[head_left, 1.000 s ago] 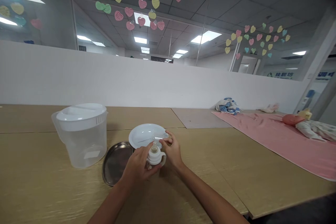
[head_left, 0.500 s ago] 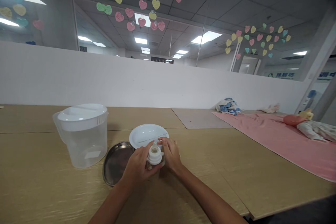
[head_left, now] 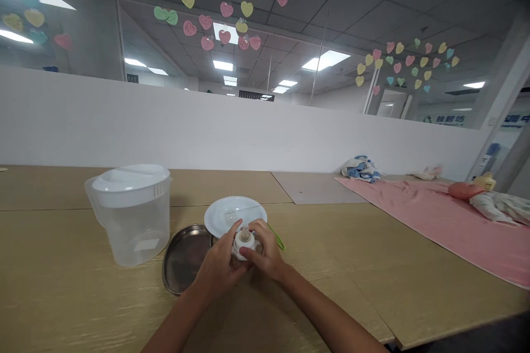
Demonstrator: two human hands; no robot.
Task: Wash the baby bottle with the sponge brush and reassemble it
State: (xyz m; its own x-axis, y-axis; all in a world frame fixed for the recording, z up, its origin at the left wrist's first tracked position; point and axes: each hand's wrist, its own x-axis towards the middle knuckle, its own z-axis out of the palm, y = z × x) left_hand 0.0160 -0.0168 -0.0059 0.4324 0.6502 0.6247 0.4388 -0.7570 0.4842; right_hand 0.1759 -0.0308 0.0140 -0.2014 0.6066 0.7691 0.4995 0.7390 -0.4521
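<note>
Low centre of the frame, on the desk point(head_left: 83, 298): left hand point(head_left: 216, 260) and right hand point(head_left: 265, 251) clamped from either side around a white baby bottle point(head_left: 244, 244), long axis upright.

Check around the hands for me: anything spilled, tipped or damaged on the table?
Nothing stands out. The white baby bottle is held between the left hand and right hand, the lidded plastic pitcher stands upright, and no spill shows on the wood-grain table.

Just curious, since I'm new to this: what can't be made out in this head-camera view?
The white bottle: lower part hidden by the left hand and right hand.
Green item: one end hidden by the right hand.
Thin line on the white plate: too faint to identify.
</note>
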